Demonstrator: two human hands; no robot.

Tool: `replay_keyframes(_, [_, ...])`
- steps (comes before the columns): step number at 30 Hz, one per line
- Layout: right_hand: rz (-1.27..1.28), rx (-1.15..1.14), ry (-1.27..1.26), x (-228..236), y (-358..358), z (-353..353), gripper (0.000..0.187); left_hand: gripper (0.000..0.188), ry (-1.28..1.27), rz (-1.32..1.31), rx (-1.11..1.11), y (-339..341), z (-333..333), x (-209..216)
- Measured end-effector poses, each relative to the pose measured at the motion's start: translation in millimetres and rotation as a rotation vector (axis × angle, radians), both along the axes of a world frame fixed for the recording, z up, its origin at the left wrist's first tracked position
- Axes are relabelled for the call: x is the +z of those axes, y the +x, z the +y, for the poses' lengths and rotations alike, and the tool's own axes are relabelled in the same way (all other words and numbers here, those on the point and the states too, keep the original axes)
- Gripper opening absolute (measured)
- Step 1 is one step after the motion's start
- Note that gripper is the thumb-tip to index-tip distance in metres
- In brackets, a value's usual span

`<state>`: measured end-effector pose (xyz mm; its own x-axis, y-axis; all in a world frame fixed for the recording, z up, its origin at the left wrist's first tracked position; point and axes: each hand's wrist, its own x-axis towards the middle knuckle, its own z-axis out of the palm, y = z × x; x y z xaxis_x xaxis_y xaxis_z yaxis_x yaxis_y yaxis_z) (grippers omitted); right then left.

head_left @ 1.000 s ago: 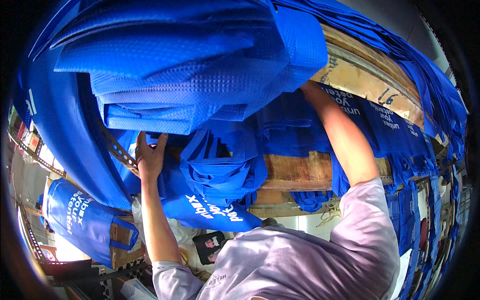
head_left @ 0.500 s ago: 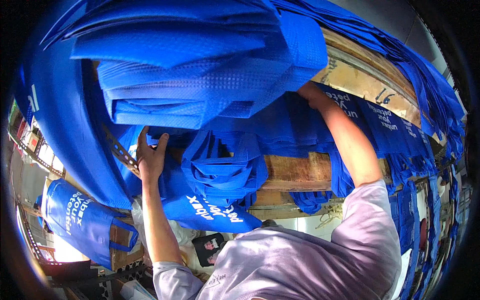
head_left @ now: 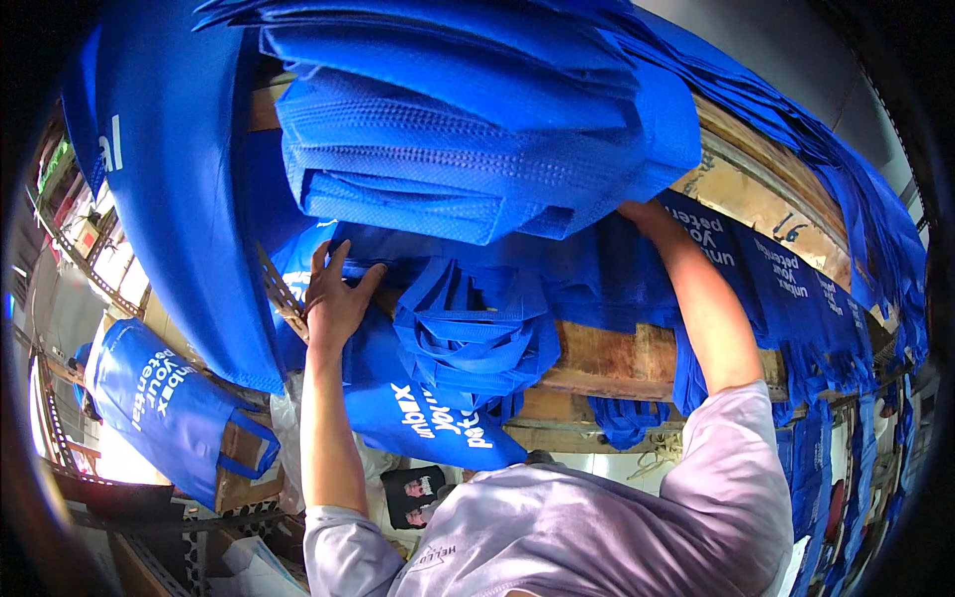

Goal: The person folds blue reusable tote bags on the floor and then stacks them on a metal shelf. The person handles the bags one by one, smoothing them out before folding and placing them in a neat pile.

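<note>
A thick stack of blue non-woven bags [head_left: 477, 139] overhangs the upper shelf in front of me. Beneath it lies a second layer of blue bags [head_left: 567, 284], with looped handles [head_left: 477, 328] hanging over the wooden edge. My left hand [head_left: 336, 298] is at the left end of this lower layer, fingers and thumb spread apart. Its fingertips are beside the blue fabric; whether they press on it I cannot tell. My right hand [head_left: 647, 213] reaches in under the right side of the overhanging stack, its fingers hidden by the fabric.
Wooden boards [head_left: 617, 356] form the shelf edge. A large blue bag [head_left: 189, 199] hangs at the left by a perforated metal upright [head_left: 282, 289]. Another blue bag [head_left: 169, 408] hangs lower left. More printed bags [head_left: 786, 264] line the shelf to the right.
The view has shifted, so the overhanging stack and shelf appear farther right. My left hand stays by the lower layer with its fingers spread; my right hand remains under the stack.
</note>
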<state>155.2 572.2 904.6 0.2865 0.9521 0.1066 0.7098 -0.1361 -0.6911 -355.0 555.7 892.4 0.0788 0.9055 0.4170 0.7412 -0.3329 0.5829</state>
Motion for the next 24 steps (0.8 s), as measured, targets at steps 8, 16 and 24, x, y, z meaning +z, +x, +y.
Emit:
replay_keyframes(8, [-0.09, -0.129, -0.057, -7, 12, 17, 0.064, 0.072, -0.145, -0.095, 0.095, 1, 41, -9])
replay_keyframes(16, [0.154, -0.075, 0.19, -19, 5, -2, 0.059, 0.069, -0.19, -0.15, 0.129, -3, 56, -11])
replay_keyframes(24, [0.186, -0.062, 0.184, 12, -37, -25, 0.07, 0.064, -0.408, -0.143, 0.079, -5, 50, 8])
